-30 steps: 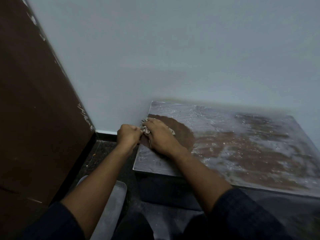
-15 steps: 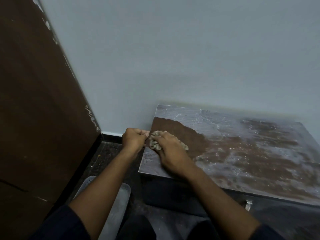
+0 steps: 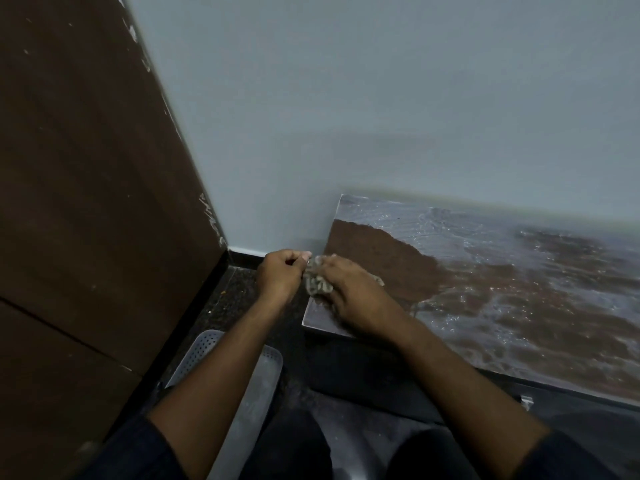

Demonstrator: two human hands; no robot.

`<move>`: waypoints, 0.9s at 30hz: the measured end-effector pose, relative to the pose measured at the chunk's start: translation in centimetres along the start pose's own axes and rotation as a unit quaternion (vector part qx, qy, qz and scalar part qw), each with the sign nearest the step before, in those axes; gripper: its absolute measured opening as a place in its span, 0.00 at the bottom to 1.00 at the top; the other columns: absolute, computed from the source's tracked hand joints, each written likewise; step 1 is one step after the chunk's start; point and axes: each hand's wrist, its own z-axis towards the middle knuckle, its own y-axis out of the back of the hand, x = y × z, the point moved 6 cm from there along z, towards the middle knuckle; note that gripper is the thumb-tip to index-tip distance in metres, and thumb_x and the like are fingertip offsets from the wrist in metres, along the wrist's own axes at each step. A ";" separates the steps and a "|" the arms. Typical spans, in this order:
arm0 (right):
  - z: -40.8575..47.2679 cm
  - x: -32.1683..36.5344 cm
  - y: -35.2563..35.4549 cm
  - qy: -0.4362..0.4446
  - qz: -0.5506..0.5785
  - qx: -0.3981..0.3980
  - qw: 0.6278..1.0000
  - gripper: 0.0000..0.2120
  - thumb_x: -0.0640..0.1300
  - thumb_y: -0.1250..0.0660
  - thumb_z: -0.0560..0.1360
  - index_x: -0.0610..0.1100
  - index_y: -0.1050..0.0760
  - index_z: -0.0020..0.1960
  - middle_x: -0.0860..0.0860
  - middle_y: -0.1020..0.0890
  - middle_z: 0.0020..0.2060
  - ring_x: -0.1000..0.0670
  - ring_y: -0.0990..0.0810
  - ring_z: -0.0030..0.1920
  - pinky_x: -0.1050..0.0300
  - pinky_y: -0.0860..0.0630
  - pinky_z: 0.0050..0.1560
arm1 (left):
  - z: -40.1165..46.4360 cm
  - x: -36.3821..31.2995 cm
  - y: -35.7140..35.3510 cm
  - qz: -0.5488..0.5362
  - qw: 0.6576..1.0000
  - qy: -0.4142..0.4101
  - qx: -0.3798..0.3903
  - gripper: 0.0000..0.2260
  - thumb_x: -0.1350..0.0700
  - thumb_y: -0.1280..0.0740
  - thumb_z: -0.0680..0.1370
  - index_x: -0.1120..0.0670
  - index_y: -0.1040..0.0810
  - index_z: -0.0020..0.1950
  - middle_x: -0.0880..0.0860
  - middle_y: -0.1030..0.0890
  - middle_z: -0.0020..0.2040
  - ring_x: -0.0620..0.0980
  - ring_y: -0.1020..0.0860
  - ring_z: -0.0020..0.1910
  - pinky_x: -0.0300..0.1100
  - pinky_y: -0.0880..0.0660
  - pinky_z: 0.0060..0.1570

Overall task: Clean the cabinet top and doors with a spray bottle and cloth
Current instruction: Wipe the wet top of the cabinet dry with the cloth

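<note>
A low cabinet stands against the wall, its top point(image 3: 519, 306) coated in grey dust and wet streaks, with a wiped brown patch near the left edge. A crumpled greyish cloth point(image 3: 317, 284) lies bunched at that left edge. My right hand point(image 3: 356, 296) presses on the cloth and grips it. My left hand point(image 3: 280, 275) is just off the cabinet's left side, fingers curled, pinching the cloth's end. The cabinet's dark front point(image 3: 381, 375) shows below the top. No spray bottle is in view.
A dark brown wooden panel point(image 3: 86, 202) rises on the left beside the pale wall point(image 3: 381, 98). A grey perforated plastic piece point(image 3: 242, 375) lies on the dark speckled floor under my left forearm. A small metal handle point(image 3: 526, 401) sits on the cabinet front.
Both hands with the cloth have slid toward the front-left corner of the top, leaving a larger wiped brown patch behind. The view has shifted left and closer.
</note>
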 end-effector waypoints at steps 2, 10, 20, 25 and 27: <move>1.9 -1.5 0.5 -0.038 -0.013 -0.026 0.999 0.21 0.44 0.37 0.80 0.47 0.30 0.73 0.47 0.29 0.73 0.45 0.36 0.75 0.53 0.44 0.76 | -0.2 0.1 0.1 0.008 1.000 0.001 0.000 0.08 0.53 0.31 0.77 0.56 0.15 0.44 0.53 0.15 0.39 0.51 0.18 0.41 0.51 0.20 0.49; -4.0 3.4 -1.9 0.056 0.001 0.022 0.998 0.23 0.40 0.38 0.78 0.46 0.29 0.72 0.47 0.28 0.72 0.48 0.35 0.74 0.49 0.42 0.77 | -1.3 0.2 0.7 -0.008 1.000 0.016 0.014 0.08 0.53 0.32 0.77 0.55 0.15 0.47 0.53 0.15 0.41 0.52 0.17 0.41 0.53 0.20 0.49; -0.3 2.0 -1.7 -0.016 -0.029 -0.036 0.999 0.21 0.40 0.38 0.79 0.43 0.29 0.72 0.44 0.26 0.69 0.42 0.31 0.71 0.48 0.40 0.75 | -2.8 0.2 1.4 -0.011 1.000 0.011 -0.018 0.09 0.55 0.34 0.79 0.56 0.15 0.47 0.53 0.15 0.42 0.50 0.18 0.42 0.48 0.21 0.48; -3.3 3.8 -2.5 0.057 -0.016 -0.001 0.998 0.20 0.39 0.38 0.76 0.43 0.26 0.67 0.46 0.24 0.66 0.46 0.28 0.67 0.49 0.33 0.71 | -3.1 0.0 0.7 -0.006 1.000 0.017 0.000 0.09 0.56 0.35 0.79 0.54 0.15 0.50 0.51 0.15 0.47 0.49 0.18 0.48 0.43 0.22 0.51; -1.3 2.4 -2.1 0.018 -0.013 -0.019 1.000 0.19 0.40 0.37 0.77 0.44 0.26 0.67 0.47 0.22 0.64 0.46 0.26 0.65 0.47 0.32 0.70 | -3.2 0.0 0.4 -0.012 1.000 0.021 0.007 0.10 0.56 0.36 0.79 0.56 0.16 0.49 0.54 0.15 0.46 0.52 0.17 0.48 0.50 0.21 0.53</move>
